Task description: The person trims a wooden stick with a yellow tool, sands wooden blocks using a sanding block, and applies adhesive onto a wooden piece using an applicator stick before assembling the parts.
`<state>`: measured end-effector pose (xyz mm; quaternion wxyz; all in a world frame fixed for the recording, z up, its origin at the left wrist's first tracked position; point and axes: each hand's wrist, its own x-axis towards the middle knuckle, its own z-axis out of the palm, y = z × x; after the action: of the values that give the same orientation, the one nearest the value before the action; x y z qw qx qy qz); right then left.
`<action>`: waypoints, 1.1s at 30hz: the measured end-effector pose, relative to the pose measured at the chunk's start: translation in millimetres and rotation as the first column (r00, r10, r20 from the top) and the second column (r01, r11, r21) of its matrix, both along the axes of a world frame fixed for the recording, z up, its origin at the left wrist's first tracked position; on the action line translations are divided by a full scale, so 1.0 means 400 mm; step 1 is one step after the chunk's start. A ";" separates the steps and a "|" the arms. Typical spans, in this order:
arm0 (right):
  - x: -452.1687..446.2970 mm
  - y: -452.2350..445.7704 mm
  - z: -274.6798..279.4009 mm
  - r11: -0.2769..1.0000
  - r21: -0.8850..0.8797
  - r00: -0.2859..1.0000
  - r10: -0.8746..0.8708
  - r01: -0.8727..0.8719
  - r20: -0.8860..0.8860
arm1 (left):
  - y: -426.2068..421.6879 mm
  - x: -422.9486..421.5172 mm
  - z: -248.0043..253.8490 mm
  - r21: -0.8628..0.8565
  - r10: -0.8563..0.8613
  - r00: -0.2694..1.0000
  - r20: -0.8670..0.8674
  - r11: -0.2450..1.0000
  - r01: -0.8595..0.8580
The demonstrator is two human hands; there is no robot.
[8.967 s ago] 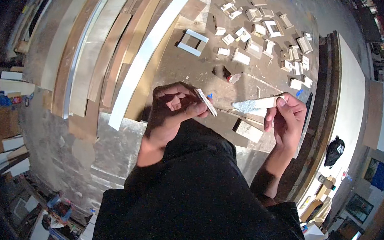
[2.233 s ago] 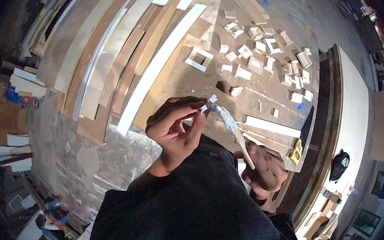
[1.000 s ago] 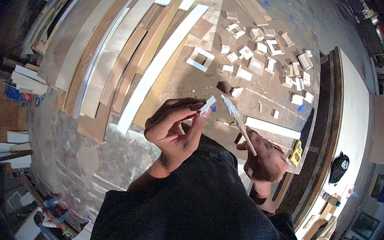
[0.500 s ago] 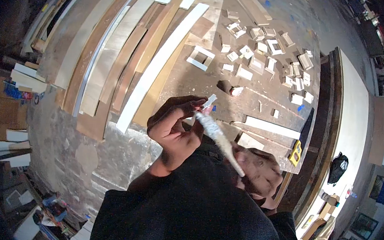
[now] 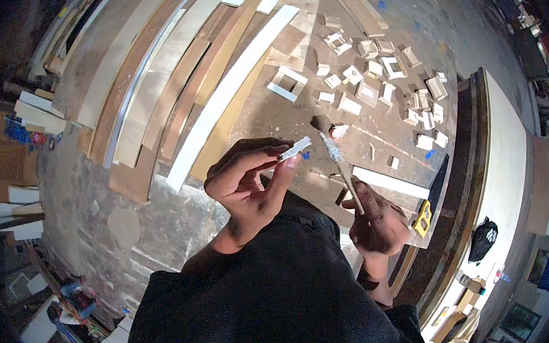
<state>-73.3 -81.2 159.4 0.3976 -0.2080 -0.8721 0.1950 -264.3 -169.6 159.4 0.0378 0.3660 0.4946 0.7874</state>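
My left hand [image 5: 248, 179] pinches a small wooden piece [image 5: 295, 149] between thumb and fingertips; its upper face is coated white. In my right hand [image 5: 379, 225] is a thin wooden stick [image 5: 350, 183], its far end smeared with white, glue-like paste. That coated end is apart from the piece and points toward a small white and reddish thing [image 5: 338, 132] on the table, whose kind I cannot make out. Beyond my hands lie several small wooden blocks and box-like frames [image 5: 366, 91], and one square wooden frame [image 5: 287, 83] sits nearer the boards.
Long wooden boards [image 5: 229, 95] cover the left of the worktable [image 5: 259, 121]. A white strip [image 5: 391, 182] and a yellow-handled tool [image 5: 422, 218] lie to the right. Past the table edge, a pale panel [image 5: 506, 139] carries a black bag [image 5: 483, 240].
The stick has swung away from the piece in my left hand, its coated end now farther up and right. My right hand has shifted slightly forward. My left hand has barely moved.
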 end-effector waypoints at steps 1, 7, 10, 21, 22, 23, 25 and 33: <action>-0.001 -0.002 0.003 1.000 0.000 1.000 0.001 -0.001 0.001 | -0.001 -0.002 -0.002 0.000 0.001 1.000 0.001 1.000 -0.001; -0.016 -0.002 0.018 0.996 0.016 0.996 0.087 -0.087 -0.010 | -0.004 -0.007 -0.008 -0.049 0.004 0.999 -0.047 0.999 -0.006; -0.034 0.028 -0.029 1.000 -0.005 0.999 0.029 -0.029 0.031 | -0.011 -0.016 -0.011 -0.067 0.034 0.999 0.005 0.997 -0.033; -0.079 0.287 -0.432 0.894 -0.197 0.811 -0.249 0.403 0.529 | -0.085 -0.077 -0.127 -0.189 0.106 0.976 0.192 0.980 -0.069; -0.084 0.302 -0.455 0.894 -0.172 0.794 -0.262 0.414 0.549 | -0.097 -0.084 -0.141 -0.224 0.106 0.984 0.146 0.972 -0.071; -0.087 0.315 -0.473 0.894 -0.173 0.793 -0.259 0.413 0.552 | -0.104 -0.092 -0.150 -0.255 0.104 0.990 0.096 0.964 -0.077; -0.089 0.346 -0.511 0.887 -0.144 0.791 -0.305 0.438 0.530 | -0.111 -0.094 -0.153 -0.244 0.100 0.989 0.111 0.967 -0.071; -0.117 0.421 -0.593 0.892 -0.042 0.728 -0.339 0.449 0.596 | -0.093 -0.114 -0.156 -0.296 0.204 0.969 0.137 0.942 -0.156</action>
<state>-120.1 87.2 -77.8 0.1279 -0.4732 -0.8642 0.1134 -310.0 -206.8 97.0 0.0584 0.2434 0.6286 0.7363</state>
